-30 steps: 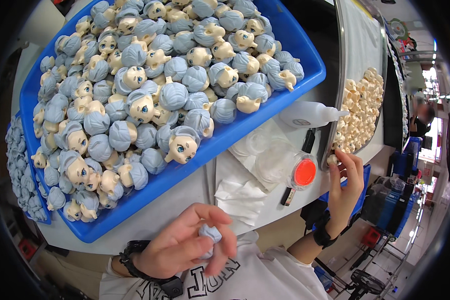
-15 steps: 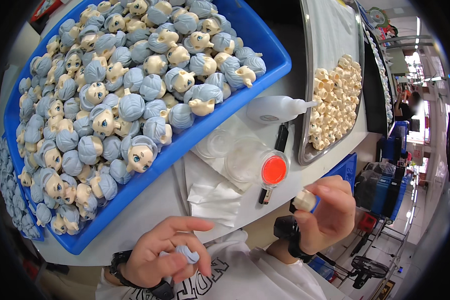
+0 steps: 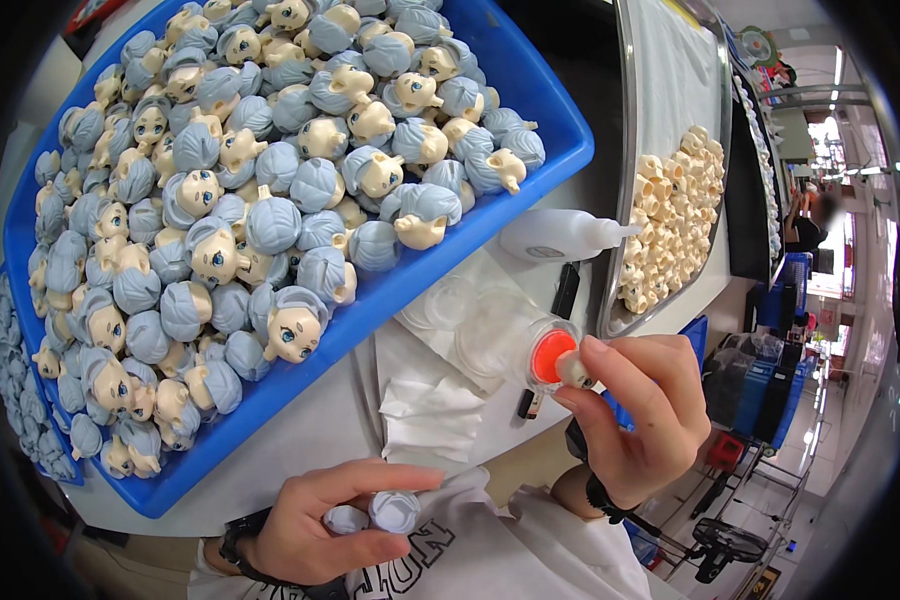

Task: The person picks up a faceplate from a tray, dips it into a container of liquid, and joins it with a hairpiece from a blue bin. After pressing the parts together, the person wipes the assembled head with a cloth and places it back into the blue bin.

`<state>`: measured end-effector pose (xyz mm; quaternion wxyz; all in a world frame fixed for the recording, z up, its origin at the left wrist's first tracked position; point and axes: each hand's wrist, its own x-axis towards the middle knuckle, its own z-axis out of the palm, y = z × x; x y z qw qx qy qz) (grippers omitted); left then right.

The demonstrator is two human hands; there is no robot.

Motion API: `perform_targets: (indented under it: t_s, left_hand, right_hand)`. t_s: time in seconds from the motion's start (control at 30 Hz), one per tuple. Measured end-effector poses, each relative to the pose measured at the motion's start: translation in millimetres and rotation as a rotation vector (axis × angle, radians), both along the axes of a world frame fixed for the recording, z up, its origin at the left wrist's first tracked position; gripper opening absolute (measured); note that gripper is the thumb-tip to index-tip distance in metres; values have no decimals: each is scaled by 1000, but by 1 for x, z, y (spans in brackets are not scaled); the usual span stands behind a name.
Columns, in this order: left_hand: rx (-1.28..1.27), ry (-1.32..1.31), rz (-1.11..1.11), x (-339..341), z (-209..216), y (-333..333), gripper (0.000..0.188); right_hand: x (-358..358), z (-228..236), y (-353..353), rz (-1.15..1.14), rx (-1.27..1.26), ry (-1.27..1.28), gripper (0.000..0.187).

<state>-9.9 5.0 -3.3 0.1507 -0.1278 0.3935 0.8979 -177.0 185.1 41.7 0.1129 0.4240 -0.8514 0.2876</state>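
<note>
My right hand [image 3: 642, 412] pinches a small cream doll face piece [image 3: 574, 371] between thumb and fingertips. It is held against or just over the edge of a round, clear-walled pot with a red inside [image 3: 550, 350]; I cannot tell whether they touch. In front of my body, my left hand [image 3: 310, 515] is curled around two grey-blue doll hair pieces [image 3: 395, 511], its index finger stretched out. Left of the pot are round clear plastic containers [image 3: 485, 335]. Near my left hand lies a folded white cloth [image 3: 430, 418].
A large blue bin [image 3: 370, 345] heaped with grey-haired doll heads [image 3: 290, 325] fills the left side. At the right stands a metal tray [image 3: 622, 322] with cream doll parts [image 3: 670, 215]. A white squeeze bottle [image 3: 560, 237] and a black pen-like tool [image 3: 566, 290] lie between them.
My right hand has moved left with the face piece to the red pot. My left hand has turned and loosened a little, so two hair pieces now show in it.
</note>
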Motion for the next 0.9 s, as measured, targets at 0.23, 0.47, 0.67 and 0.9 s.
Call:
perform_targets:
  t_s: [0.23, 0.47, 0.67, 0.9]
  left_hand:
    - [43, 37, 93, 2, -5, 3, 50]
    - [126, -139, 217, -1, 8, 5, 44]
    - [-13, -26, 186, 4, -1, 3, 40]
    - [-145, 80, 204, -3, -6, 3, 37]
  right_hand:
    - [0, 3, -2, -8, 78, 9, 40]
    - [2, 0, 1, -7, -5, -50, 39]
    - [11, -11, 7, -32, -189, -135, 36]
    - [44, -30, -6, 383, -540, -465, 29]
